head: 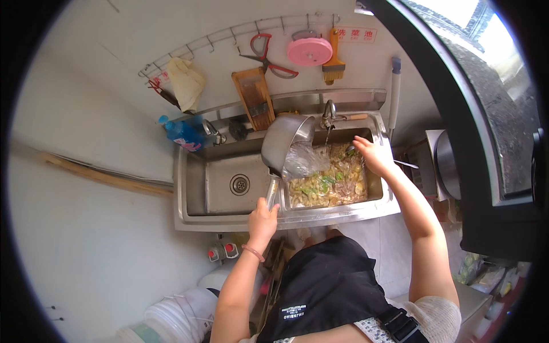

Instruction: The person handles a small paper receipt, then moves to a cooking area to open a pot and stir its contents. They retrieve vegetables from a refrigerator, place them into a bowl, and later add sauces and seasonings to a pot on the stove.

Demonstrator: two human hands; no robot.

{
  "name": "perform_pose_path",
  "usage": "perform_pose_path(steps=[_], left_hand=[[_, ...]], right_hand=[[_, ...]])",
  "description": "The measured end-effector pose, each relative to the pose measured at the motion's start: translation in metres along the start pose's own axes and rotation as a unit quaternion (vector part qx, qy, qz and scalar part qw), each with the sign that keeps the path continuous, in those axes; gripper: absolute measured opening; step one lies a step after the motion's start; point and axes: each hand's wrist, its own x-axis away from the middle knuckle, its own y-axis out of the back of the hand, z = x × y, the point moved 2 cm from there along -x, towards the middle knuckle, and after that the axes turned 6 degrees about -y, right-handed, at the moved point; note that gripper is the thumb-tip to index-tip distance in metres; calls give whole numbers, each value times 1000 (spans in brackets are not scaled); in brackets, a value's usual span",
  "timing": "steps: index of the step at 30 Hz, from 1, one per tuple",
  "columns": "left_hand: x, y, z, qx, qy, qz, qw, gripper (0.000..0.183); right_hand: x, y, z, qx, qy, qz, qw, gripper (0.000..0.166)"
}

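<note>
My left hand (pixel 263 221) grips the handle of a large metal pan (pixel 281 143), tilted over the divider of a two-basin steel sink (pixel 257 222). Water (pixel 304 160) spills from its rim into the right basin. That basin holds water with many pale, yellowish chopped pieces (pixel 328 188) and some green bits (pixel 326 180). Over its right side is my right hand (pixel 374 156), fingers stretched out. A metal spoon (pixel 406 164) appears held beneath it, the handle jutting out to the right. The faucet (pixel 329 112) runs a thin stream into the same basin.
Left of the pan is the other basin (pixel 223 180) with its drain. Behind it stand a blue detergent bottle (pixel 184 135), a second faucet (pixel 213 130) and a wooden grater board (pixel 254 98). Scissors (pixel 266 60) and a brush (pixel 333 60) hang above. A dark frame (pixel 476 141) borders the right.
</note>
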Motion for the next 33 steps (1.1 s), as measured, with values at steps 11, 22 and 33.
perform_pose_path(steps=[11,22,33], left_hand=[[37,11,-86,-141,-71,-182,971,26],[143,-8,-166,-151,-21,-342,927,29],[293,-78,-195,-151,94,-402,898,35]], right_hand=[[-86,-53,-16,357,98,66,926,52],[14,83,-12,54,275,-87,956,50],[28,-33,-54,191,467,22,863,39]])
